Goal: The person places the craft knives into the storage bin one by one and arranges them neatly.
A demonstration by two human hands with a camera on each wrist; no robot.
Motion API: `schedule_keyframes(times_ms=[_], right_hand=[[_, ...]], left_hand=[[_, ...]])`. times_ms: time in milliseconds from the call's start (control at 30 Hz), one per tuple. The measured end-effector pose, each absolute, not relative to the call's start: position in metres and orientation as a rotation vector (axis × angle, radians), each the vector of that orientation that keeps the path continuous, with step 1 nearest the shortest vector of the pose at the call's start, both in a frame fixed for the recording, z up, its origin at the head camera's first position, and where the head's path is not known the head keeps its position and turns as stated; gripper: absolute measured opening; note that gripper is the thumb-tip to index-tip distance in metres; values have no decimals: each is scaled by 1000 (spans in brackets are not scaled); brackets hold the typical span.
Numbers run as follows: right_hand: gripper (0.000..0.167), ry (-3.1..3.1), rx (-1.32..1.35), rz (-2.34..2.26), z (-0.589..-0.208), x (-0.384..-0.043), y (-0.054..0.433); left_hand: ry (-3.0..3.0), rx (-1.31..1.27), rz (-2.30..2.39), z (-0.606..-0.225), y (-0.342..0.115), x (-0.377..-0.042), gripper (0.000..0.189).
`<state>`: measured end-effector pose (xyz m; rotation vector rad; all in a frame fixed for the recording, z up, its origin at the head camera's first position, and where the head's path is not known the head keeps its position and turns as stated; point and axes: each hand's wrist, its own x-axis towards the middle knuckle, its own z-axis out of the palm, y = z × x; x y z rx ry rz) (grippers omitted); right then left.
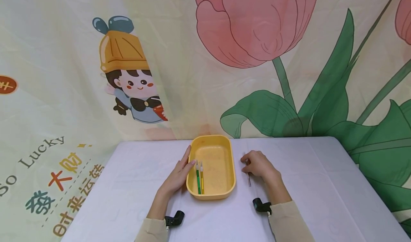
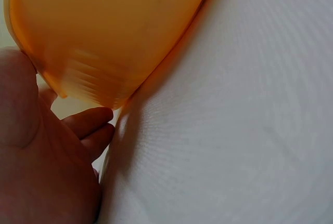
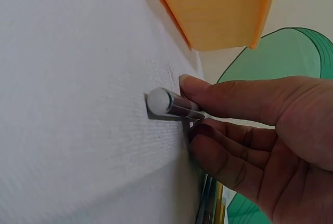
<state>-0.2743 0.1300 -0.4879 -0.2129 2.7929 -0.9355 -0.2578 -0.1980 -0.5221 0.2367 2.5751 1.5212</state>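
A yellow plastic tray stands on the table. My left hand grips its left side, thumb over the rim and fingers along the outer wall; in the left wrist view, fingertips meet the wall low down. A green pen and a yellow pen, both pale-tipped, lie lengthwise at the tray's left. Right of the tray, my right hand pinches a slim silver pen between thumb and fingers. Its round white end faces the right wrist camera, close over the cloth.
A white cloth covers the table, whose back edge meets a hanging printed backdrop with flowers and a cartoon figure. Thin dark and yellow sticks show below the fingers in the right wrist view. Each wrist wears a black camera.
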Motion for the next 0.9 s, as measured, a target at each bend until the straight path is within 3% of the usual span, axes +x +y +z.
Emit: schedule_keyframes(times_ms=[900], right_hand=[[35,2731,-114,-1024,-491,-276,132]], left_hand=[[2565,194,1519,-523,-198,-257,63]])
